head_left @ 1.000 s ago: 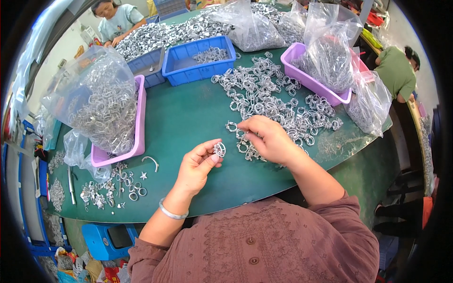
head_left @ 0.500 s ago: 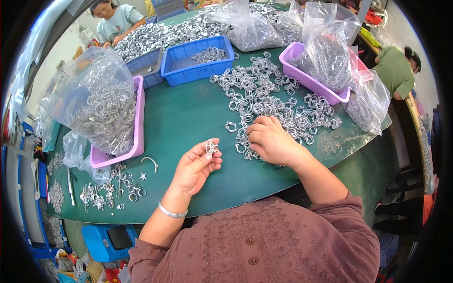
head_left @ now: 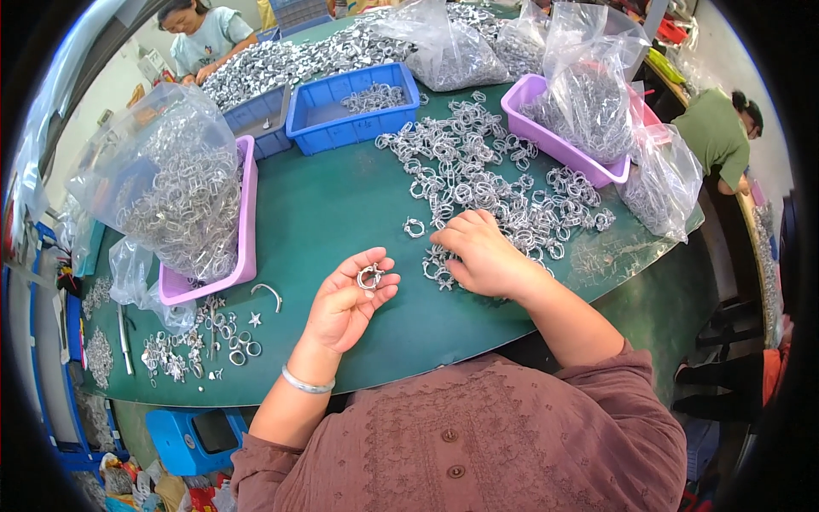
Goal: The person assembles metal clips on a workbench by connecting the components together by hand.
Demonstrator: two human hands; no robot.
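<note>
Between the fingers of my left hand (head_left: 338, 311) is a silvery metal ring (head_left: 362, 280), its round opening showing. The palm is turned up above the green table. My right hand (head_left: 486, 258) rests at the near left edge of a large pile of similar rings (head_left: 465, 175). Its index finger stretches left and its thumb sits apart below, with no ring visibly gripped; some rings lie under and beside the fingers. One loose ring (head_left: 414, 228) lies just left of the pile, close to my right fingertips.
A purple tray (head_left: 247, 209) with a bulging bag of rings stands left, another purple tray (head_left: 546, 141) far right. Blue bins (head_left: 350, 130) stand at the back. Small ring pieces (head_left: 175, 354) and a curved metal strip (head_left: 271, 294) lie near left. A co-worker (head_left: 205, 43) sits across.
My left hand has turned the ring so its opening shows, and its fingers have spread a little. My right hand has shifted slightly left, its index finger reaching out farther from the thumb.
</note>
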